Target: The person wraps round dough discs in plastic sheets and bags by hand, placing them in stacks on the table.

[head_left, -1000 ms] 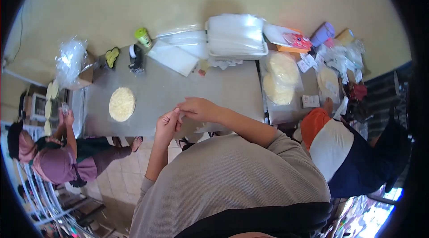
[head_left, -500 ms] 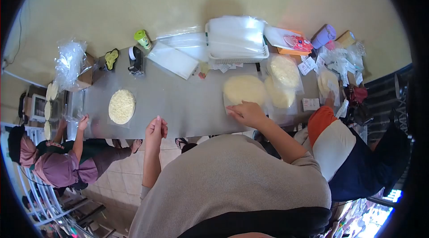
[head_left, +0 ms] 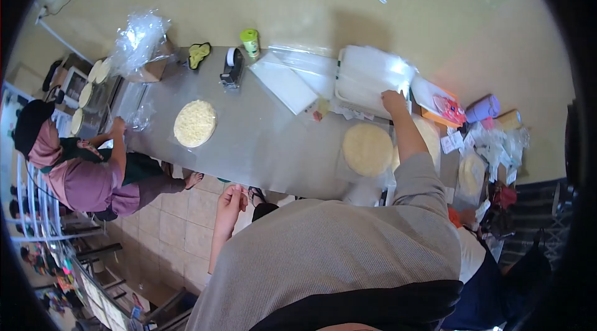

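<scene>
My right hand is at the stack of clear plastic sheets in the white basket, its fingers pressed on the front right part; what they grip is too small to tell. My left hand hovers by the table's front edge, fingers curled together, their contents unclear. Nearest my right arm lies a flat pale round in clear plastic, with another packed round partly hidden under the forearm. Farther left on the metal table lies a round with a crumbly pale topping.
Along the wall stand a tape dispenser, a green canister, white sheets and a box with plastic bags. A co-worker handles plastic at the left. Another person is at the right, beside bags and labels.
My right hand has moved from the table's front edge to the basket, by way of the flat round that now lies on the table. The view has turned, shifting the table rightward.
</scene>
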A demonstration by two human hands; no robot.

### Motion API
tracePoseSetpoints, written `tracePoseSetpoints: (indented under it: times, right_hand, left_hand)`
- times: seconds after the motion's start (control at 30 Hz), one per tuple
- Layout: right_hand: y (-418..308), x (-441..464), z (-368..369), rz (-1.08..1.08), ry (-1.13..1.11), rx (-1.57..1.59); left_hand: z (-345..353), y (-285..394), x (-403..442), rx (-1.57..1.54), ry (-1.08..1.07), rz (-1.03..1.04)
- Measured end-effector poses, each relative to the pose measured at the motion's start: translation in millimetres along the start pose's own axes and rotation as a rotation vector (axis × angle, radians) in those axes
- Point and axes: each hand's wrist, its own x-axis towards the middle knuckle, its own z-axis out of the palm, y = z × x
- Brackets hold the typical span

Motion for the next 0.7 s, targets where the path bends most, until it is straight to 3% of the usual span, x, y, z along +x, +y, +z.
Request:
tracePoseSetpoints:
  times: [0.03, 0.17, 0.37, 0.47, 0.63, 0.7]
  right_hand:
    - [-2.8, -0.7, -17.1, 0.001, -0.138, -0.007]
    - [-13.0, -7.4, -46.0, -0.101, 0.103, 0.122]
    - [-51.4, -15.6, -133.4, -0.174, 0.088, 0.628]
    - [-102.6, -47.8, -171.9, -0.046, -0.056, 1.362]
    - [-203.1, -91.4, -174.4, -0.008, -0.072, 2.007]
    - [-244.9, -102.4, -151.2, 0.004, -0.084, 2.154]
  left_hand:
    - [-4.3, -1.1, -2.0, -0.01, 0.027, -0.009]
    - [-17.3, -4.1, 1.1, -0.022, 0.06, -0.01]
    - [-0.1, 10.5, 33.2, -0.005, -0.065, 0.046]
    - [27.2, 25.6, 54.4, 0.023, -0.215, 0.084]
    - [75.2, 44.6, 81.1, -0.032, -0.497, 0.066]
    - [84.2, 43.7, 89.7, -0.146, -0.4, -0.004]
